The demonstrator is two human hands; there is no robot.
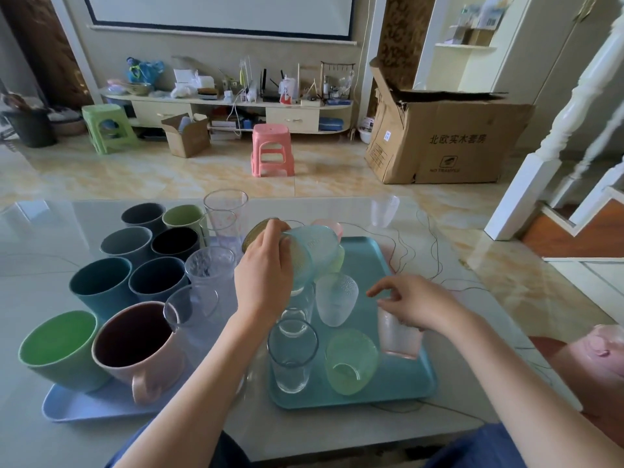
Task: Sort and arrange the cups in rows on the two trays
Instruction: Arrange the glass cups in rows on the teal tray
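My left hand (pixel 266 275) grips a pale blue translucent cup (pixel 312 251), tilted on its side above the teal tray (pixel 398 376). My right hand (pixel 410 304) rests its loosely spread fingers on the rim of a pink frosted cup (pixel 400 336) standing at the tray's right side. On the teal tray stand a clear glass (pixel 293 356), a green cup (pixel 351 361) and a frosted clear cup (pixel 336 298). The lilac tray (pixel 77 405) on the left bears several opaque cups, among them a green one (pixel 60 349) and a pink mug (pixel 138 346).
A tall clear glass (pixel 225 214) stands behind the lilac tray and a small clear cup (pixel 384 211) near the table's far edge. A thin dark wire (pixel 429 251) loops right of the teal tray. A pink item (pixel 604 342) lies at far right.
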